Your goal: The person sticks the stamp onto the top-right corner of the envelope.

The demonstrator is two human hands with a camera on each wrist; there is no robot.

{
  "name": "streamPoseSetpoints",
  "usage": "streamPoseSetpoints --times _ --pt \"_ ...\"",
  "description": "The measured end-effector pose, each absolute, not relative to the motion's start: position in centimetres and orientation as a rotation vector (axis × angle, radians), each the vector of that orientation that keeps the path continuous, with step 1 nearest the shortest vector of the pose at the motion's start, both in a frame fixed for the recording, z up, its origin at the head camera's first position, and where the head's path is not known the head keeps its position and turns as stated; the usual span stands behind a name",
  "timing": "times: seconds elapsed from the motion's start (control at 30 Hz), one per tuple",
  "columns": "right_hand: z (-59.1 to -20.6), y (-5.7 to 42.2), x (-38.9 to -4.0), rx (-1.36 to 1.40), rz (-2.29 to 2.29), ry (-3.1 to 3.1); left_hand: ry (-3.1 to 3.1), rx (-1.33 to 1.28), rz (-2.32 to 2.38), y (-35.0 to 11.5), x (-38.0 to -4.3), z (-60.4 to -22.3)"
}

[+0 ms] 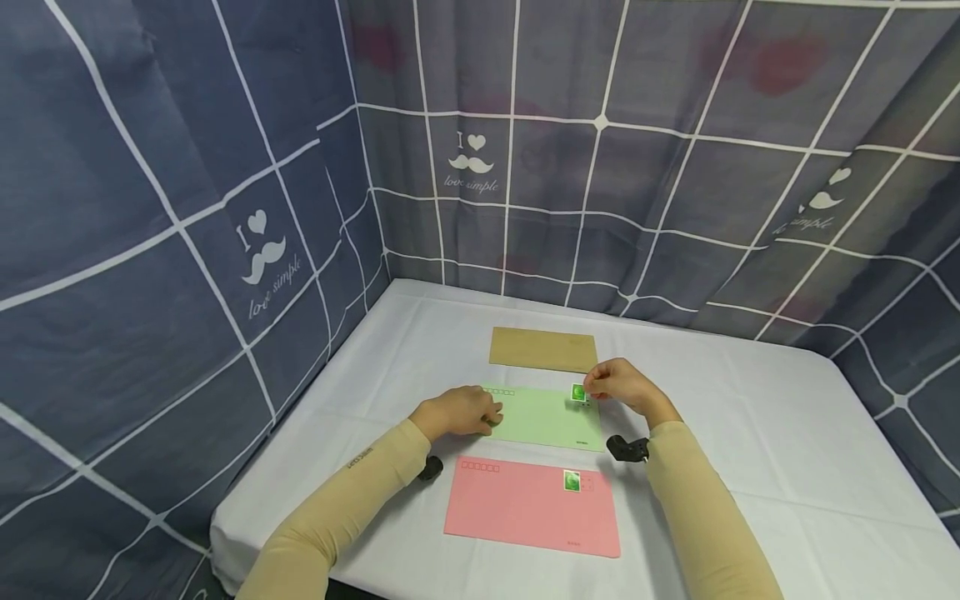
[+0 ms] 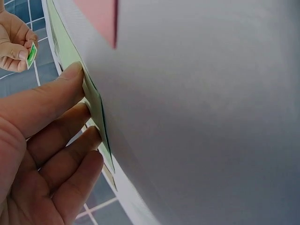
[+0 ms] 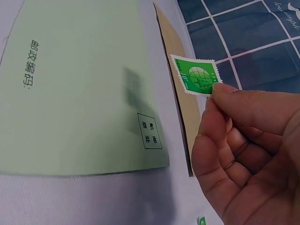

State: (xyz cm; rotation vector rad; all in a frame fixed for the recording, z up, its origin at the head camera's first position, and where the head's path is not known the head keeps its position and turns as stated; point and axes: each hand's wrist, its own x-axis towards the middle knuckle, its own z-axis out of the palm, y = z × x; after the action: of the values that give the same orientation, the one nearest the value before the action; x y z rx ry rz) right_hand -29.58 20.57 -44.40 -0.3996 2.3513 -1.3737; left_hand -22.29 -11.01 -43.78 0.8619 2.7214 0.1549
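Presently | right hand (image 1: 626, 385) pinches postage stamp (image 3: 194, 75) over green envelope (image 1: 536, 419), upper-right corner | left hand (image 1: 459, 410), spread, presses left edge, presumably steadying

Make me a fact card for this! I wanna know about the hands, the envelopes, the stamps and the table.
Left hand: touching the left end of the green envelope
Right hand: pinching a green stamp above that envelope, near its upper right corner
Pink envelope: closest to the person, with another stamp near its upper right corner
Brown envelope: farthest away
Table: covered in white cloth
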Motion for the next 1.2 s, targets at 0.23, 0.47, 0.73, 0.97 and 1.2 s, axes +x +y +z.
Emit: streamPoseSetpoints --times 0.23,0.47,0.73,0.97,1.2 --pt "-44.28 20.41 -29.21 -0.421 -1.377 2.332 2.719 0.864 0.167 -10.98 -22.35 -43.84" --pt "-44.76 20.41 -29.28 -0.402 -1.385 2.331 2.72 0.849 0.167 -11.0 -22.21 -43.77" --pt "-44.96 20.49 -29.72 -0.383 -1.366 2.344 2.724 0.854 0.155 -11.05 -22.51 -44.04" --pt "-45.04 20.37 -29.79 -0.372 -1.357 2.345 2.715 0.884 0.174 -11.1 -22.56 -44.14" --pt "-45.09 20.08 -29.72 -0.363 -1.363 2.333 2.719 0.859 0.169 -11.1 -22.48 -44.05"
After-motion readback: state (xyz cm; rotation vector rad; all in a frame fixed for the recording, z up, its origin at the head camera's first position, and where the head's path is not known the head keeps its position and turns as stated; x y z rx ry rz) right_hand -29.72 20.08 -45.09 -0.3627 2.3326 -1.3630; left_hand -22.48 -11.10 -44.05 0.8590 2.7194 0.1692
